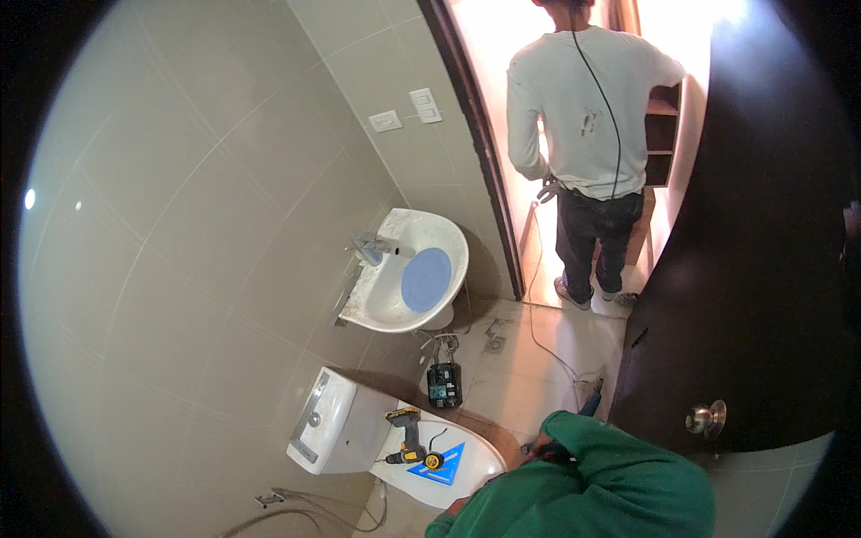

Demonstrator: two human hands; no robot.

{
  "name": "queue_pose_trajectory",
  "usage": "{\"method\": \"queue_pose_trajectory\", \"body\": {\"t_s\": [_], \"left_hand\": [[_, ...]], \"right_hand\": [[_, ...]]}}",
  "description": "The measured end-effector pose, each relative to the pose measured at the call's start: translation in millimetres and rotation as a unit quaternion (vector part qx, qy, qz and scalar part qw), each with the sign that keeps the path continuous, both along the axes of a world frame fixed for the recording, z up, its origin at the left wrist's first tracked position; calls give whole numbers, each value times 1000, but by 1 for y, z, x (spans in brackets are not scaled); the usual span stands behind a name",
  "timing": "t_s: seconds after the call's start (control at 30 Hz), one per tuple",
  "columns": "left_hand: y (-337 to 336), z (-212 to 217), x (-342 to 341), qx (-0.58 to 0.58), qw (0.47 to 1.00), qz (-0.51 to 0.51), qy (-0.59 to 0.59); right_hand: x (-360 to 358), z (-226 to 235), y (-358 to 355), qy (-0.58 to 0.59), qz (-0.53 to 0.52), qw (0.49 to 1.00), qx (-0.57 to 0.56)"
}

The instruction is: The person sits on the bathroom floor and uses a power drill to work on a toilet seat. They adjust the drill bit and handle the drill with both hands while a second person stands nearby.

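Note:
My right hand, below a green sleeve, is closed round a dark corded power tool. The rear end of the power tool shows beyond my sleeve, with its cord running from it; my arm hides most of its body. Only a small part of my left hand shows at the lower edge, near the front of the toilet, and its fingers are hidden. On the closed lid of the white toilet lie a yellow-and-black cordless drill, a small round yellow-and-black tape measure and a blue triangular square.
A white washbasin holds a round blue object. Below it a black tool case or charger sits on the floor. A dark door stands ajar on the right. Another person stands in the doorway, back turned. The cord crosses the threshold.

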State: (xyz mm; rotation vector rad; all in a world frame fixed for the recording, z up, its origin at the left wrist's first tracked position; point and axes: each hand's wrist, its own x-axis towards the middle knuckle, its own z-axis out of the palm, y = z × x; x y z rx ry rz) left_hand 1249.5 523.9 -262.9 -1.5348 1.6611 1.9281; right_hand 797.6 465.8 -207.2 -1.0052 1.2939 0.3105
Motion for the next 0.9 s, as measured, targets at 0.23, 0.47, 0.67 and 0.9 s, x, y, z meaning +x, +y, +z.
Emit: {"method": "queue_pose_trajectory", "body": {"t_s": [0.23, 0.47, 0.67, 0.9], "left_hand": [[-13, 55, -15, 191, 977, 36, 93], [-27, 98, -38, 132, 988, 83, -11], [-28, 94, -43, 88, 995, 12, -38], [-27, 54, -24, 88, 996, 3, 7]], "right_hand": [[2, 2, -11, 8, 12, 1000, 3], [8, 2, -13, 9, 15, 1000, 10], [17, 0, -17, 6, 23, 1000, 16], [22, 2, -18, 8, 29, 999, 20]]}}
